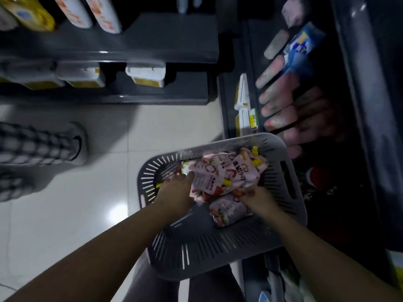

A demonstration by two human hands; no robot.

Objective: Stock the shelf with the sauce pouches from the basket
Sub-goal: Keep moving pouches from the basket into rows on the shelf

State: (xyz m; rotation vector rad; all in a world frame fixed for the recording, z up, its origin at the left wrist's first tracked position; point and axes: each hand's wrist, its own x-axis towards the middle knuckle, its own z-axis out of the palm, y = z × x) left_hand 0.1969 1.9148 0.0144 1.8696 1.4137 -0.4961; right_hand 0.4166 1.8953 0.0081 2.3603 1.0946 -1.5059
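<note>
Down in the grey slatted basket (196,243), the pink sauce pouches (218,177) with yellow caps lie heaped at its far end, and both hands are in among them. The left hand (174,192) reaches in from the basket's left wall, one digit lying straight along the top of a pouch; its other fingers are hidden under the heap, so I cannot tell whether they grasp anything. The right hand (257,198) comes in from the basket's right wall, its fingers (248,192) clenched on the edge of the heap, just above one more pouch (229,211) lying alone nearer the person. Beyond the basket's far right corner a dark shelf (224,94) carries a row of blurred pink packs (281,105). Left of the basket is pale tiled floor (65,214), where another person's shoe (76,144) stands.
</note>
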